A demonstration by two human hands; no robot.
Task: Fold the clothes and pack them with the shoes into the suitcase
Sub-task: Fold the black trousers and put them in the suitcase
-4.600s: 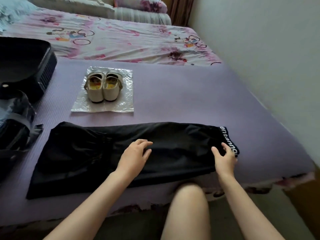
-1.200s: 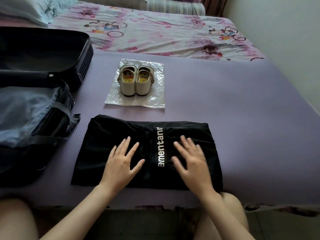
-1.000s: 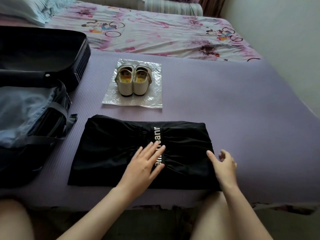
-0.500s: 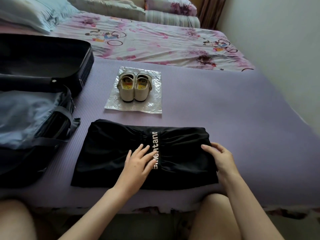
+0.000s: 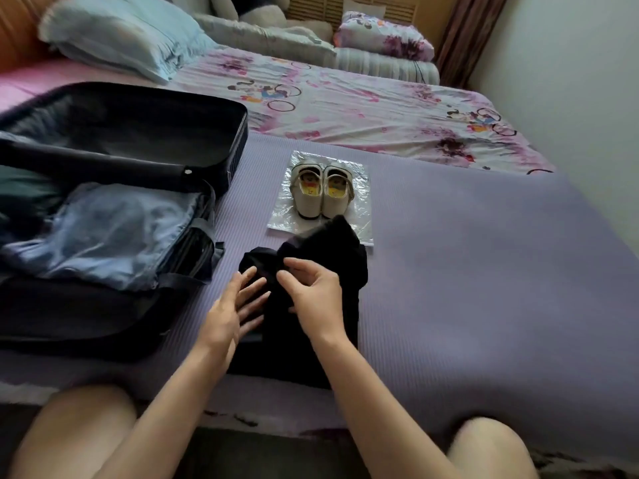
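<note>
Black trousers (image 5: 332, 257) lie bunched on the purple mat at the bed's near edge, their right half lifted and swung over to the left. My right hand (image 5: 313, 299) grips that raised fold. My left hand (image 5: 231, 312) rests flat on the lower layer with fingers spread. A pair of white shoes (image 5: 320, 190) stands on a clear plastic bag (image 5: 359, 219) just behind the trousers. The open black suitcase (image 5: 207, 140) lies at the left, with folded blue clothes (image 5: 103, 233) in its near half.
The purple mat (image 5: 466, 271) stretches bare to the right of the trousers. Behind it lie a floral sheet (image 5: 363, 108), a blue pillow (image 5: 121, 39) and rolled bedding. A wall runs along the right. My knees show at the bottom.
My right hand took hold of the trousers' right edge and carried it up and over to the left, so the flat rectangle is now narrower. My view tilted up and left.
</note>
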